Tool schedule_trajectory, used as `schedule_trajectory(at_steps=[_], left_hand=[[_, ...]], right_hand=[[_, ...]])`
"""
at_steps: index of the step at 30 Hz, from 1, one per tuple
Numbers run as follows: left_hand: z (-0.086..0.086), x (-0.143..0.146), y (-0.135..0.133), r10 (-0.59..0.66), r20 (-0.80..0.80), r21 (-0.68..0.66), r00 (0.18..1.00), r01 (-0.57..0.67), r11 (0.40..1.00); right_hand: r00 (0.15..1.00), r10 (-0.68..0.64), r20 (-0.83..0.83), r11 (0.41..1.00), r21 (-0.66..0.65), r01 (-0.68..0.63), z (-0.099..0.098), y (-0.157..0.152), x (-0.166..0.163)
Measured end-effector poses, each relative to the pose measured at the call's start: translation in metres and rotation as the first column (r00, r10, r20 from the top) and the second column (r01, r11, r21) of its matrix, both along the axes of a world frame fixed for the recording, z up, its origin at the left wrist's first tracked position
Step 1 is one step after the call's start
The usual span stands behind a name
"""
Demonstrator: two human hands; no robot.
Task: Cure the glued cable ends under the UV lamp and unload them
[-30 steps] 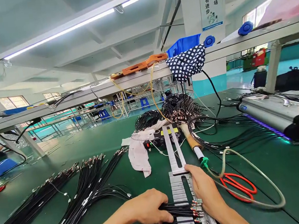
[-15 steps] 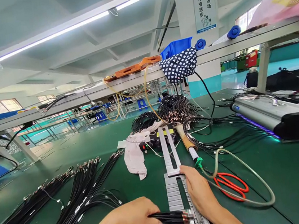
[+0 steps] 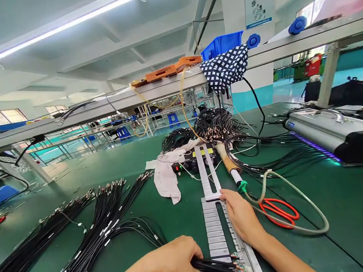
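My left hand is closed around a bunch of black cables. Their metal connector ends point right and lie over the lower part of a slotted metal fixture. My right hand rests along the fixture's right side, fingers together at the near corner of a flat metal frame that adjoins the fixture's far end. The right thumb is hidden. Left of the fixture, more black cables with white labels lie in bundles on the green table.
Beyond the frame stand a black control box and a white cloth. A soldering iron with a green collar lies right of them, near an orange coil. A silver lamp unit stands at right, below a shelf.
My left hand and its cables have shifted slightly right and down, toward the near end of the fixture. My right hand stays at the frame's corner. The camera view has shifted a little.
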State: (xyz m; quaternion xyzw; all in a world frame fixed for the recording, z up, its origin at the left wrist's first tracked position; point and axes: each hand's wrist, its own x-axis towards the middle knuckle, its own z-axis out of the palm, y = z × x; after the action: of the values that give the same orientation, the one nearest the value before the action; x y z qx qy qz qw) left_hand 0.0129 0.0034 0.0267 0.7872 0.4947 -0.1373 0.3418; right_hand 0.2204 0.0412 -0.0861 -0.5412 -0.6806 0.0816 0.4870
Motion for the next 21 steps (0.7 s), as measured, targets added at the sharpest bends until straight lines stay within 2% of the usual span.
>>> schedule_trajectory(at_steps=[4,6,9,13,17,19,21], left_hand=[[0.004,-0.002,0.008,0.032,0.142,-0.115,0.989,-0.015,0.993],[0.001,-0.005,0.009,0.017,0.193,-0.092,0.981,0.001,0.996],[-0.003,-0.009,0.007,-0.017,0.162,-0.011,0.987,0.019,1.000],[0.000,-0.014,0.003,-0.042,0.229,-0.010,0.973,0.045,0.999],[0.009,-0.015,-0.006,-0.006,0.138,0.040,0.990,0.001,0.999],[0.013,-0.014,-0.013,-0.017,0.141,0.039,0.990,0.012,0.999],[0.016,-0.014,-0.020,-0.037,0.060,0.044,0.998,0.034,0.998]], right_hand=[[1.000,-0.004,0.006,1.000,0.004,0.004,0.000,0.000,0.000],[1.000,-0.007,0.008,1.000,0.007,0.007,0.001,0.000,0.000],[1.000,-0.009,0.014,1.000,0.012,0.009,0.003,-0.002,-0.001],[1.000,-0.015,0.018,1.000,0.017,0.015,0.006,-0.003,-0.001],[1.000,-0.023,0.016,1.000,0.018,0.022,0.007,-0.002,-0.001],[1.000,-0.020,0.015,1.000,0.018,0.020,0.006,-0.002,0.000],[1.000,-0.017,0.014,1.000,0.018,0.016,0.003,-0.001,0.001]])
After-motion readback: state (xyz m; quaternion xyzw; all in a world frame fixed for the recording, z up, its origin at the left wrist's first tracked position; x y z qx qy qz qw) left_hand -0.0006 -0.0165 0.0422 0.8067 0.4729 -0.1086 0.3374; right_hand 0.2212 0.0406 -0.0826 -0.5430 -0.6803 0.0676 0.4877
